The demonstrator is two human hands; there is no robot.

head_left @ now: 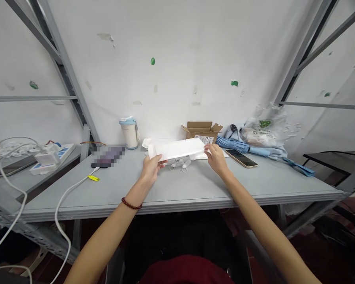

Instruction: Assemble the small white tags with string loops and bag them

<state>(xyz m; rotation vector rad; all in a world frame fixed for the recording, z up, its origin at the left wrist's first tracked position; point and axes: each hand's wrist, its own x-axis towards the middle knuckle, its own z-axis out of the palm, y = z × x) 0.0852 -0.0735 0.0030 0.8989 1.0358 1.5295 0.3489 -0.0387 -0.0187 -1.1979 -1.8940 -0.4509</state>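
A long white box (179, 149), thin and flat-looking, is held up above the desk between my two hands. My left hand (151, 166) grips its left end, thumb on the near face. At the right end, my right hand (215, 157) pinches the corner with its fingertips. Small white items with thin loops (182, 163) lie on the desk just under the box, partly hidden by it. More white packaging (146, 142) shows behind the box's left end.
An open cardboard box (202, 132) stands against the wall, with a cup (130, 133) to its left. A phone (241, 157) and a folded blue umbrella (239, 146) lie on the right, near a plastic bag (263, 128). A white cable (73, 184) crosses the left desk edge.
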